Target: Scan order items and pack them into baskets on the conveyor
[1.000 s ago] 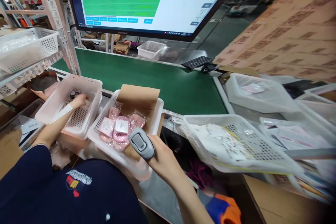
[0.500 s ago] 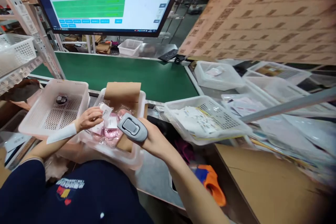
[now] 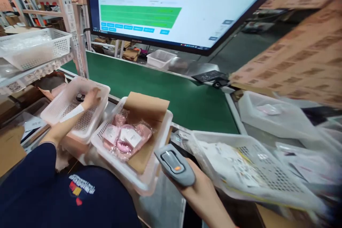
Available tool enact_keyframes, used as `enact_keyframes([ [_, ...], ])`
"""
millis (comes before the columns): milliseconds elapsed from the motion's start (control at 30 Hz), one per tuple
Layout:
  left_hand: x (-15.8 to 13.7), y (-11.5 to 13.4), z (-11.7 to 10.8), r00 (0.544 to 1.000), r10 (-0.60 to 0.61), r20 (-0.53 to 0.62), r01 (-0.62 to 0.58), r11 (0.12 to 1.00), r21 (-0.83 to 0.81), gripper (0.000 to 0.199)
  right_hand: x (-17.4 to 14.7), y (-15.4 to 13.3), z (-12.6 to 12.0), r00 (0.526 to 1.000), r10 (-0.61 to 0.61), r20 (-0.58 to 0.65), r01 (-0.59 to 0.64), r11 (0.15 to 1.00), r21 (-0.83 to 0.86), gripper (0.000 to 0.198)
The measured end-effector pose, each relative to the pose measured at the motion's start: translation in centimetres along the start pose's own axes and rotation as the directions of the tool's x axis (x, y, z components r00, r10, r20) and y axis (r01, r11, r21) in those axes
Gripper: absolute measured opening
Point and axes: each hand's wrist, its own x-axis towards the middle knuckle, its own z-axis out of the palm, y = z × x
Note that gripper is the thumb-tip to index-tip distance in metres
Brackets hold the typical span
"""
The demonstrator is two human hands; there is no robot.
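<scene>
My right hand (image 3: 197,185) is wrapped round a grey barcode scanner (image 3: 176,165), held beside the right rim of the middle white basket (image 3: 169,123). In that basket several pink items in clear wrap (image 3: 124,145), with white labels, lie by a brown cardboard sheet (image 3: 146,105). My left hand (image 3: 92,98) is inside the left white basket (image 3: 50,112), near its far right wall. Motion smears its fingers, so their grip does not show. Beside them a small dark round item (image 3: 80,97) lies in the basket.
A monitor (image 3: 149,10) hangs over the green conveyor belt (image 3: 179,94). A keyboard (image 3: 210,76) sits at the belt's far right. To my right stands a white basket of white packets (image 3: 227,160). A shelf upright (image 3: 71,25) rises at the left.
My left hand has gone from the pink items in the middle basket into the left basket. The scanner, still in my right hand, has shifted right of the middle basket. The view has turned left.
</scene>
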Motion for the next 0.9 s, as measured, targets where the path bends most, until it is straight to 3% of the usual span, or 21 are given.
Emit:
enact_keyframes([
  [33, 0.6, -1.8, -0.5, 0.987, -0.156, -0.039, 0.157, 0.987, 0.026, 0.053, -0.1, 0.6, -0.1, 1.0, 0.009, -0.017, -0.009, 1.0, 0.007, 0.036],
  [100, 0.8, -4.8, -0.9, 0.939, -0.335, -0.074, 0.339, 0.939, 0.049, 0.067, -0.1, 1.0, 0.0, 0.999, 0.02, -0.037, -0.019, 1.0, 0.018, 0.038],
  [167, 0.3, -6.6, -0.7, 0.9, -0.428, -0.085, 0.434, 0.899, 0.058, 0.079, 0.3, 0.4, 0.1, 1.0, 0.021, -0.022, -0.021, 1.0, 0.02, 0.036],
  [233, -0.2, -7.3, -0.3, 0.897, -0.43, -0.099, 0.436, 0.898, 0.053, 0.082, 0.8, -0.8, 0.3, 1.0, 0.013, 0.027, -0.014, 1.0, 0.019, 0.03],
  [333, 0.0, -6.3, -0.3, 0.94, -0.305, -0.151, 0.314, 0.948, 0.041, 0.08, 1.8, -2.7, 0.5, 0.996, -0.021, 0.087, 0.02, 1.0, 0.015, 0.022],
  [467, 0.4, -1.8, -1.2, 0.969, -0.016, -0.248, 0.027, 0.999, 0.041, 0.076, 3.0, -4.9, 1.1, 0.993, -0.095, 0.071, 0.096, 0.995, -0.01, 0.027],
  [533, -0.6, 1.4, -1.4, 0.945, 0.166, -0.282, -0.159, 0.986, 0.049, 0.08, 3.5, -5.9, 1.6, 0.99, -0.12, 0.075, 0.123, 0.992, -0.04, 0.029],
  [667, -4.3, 7.7, -0.8, 0.848, 0.468, -0.25, -0.475, 0.88, 0.035, 0.082, 4.3, -8.0, 2.7, 0.986, -0.13, 0.107, 0.144, 0.981, -0.133, 0.044],
  [800, -6.7, 12.0, 0.9, 0.782, 0.601, -0.167, -0.619, 0.781, -0.085, 0.079, 4.3, -8.5, 3.2, 0.989, -0.085, 0.117, 0.11, 0.969, -0.219, 0.055],
  [900, -8.1, 13.5, 1.8, 0.751, 0.652, -0.1, -0.649, 0.704, -0.289, 0.094, 3.0, -7.5, 2.6, 0.996, -0.046, 0.076, 0.06, 0.979, -0.197, 0.051],
])
